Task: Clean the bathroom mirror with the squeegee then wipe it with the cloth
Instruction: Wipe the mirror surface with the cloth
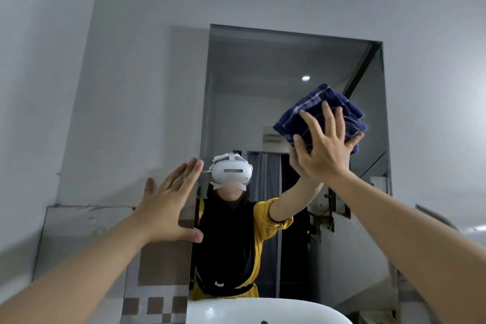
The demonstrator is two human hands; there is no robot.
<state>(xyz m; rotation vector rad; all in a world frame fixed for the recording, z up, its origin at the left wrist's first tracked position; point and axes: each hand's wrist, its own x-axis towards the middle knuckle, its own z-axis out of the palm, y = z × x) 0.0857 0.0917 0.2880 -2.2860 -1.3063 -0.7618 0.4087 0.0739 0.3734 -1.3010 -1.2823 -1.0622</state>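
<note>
On the grey bathroom wall (131, 60) hangs a frameless rectangular mirror (263, 73). The right hand (326, 150) presses a folded dark-blue cloth (315, 105) against it, fingers straight and spread; the left hand (168, 202) is flat, fingers straight. Overlapping, even strokes should avoid streaks.

You have free mirror (263, 87) glass between your left hand (168, 208) and your right hand (323, 150). The white sink (236, 310) sticks out below and blocks the bottom.

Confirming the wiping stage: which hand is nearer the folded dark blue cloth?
Right. The right hand presses the folded dark blue cloth against the bathroom mirror with straight fingers; the left hand is spread open lower left, apart from it.
</note>
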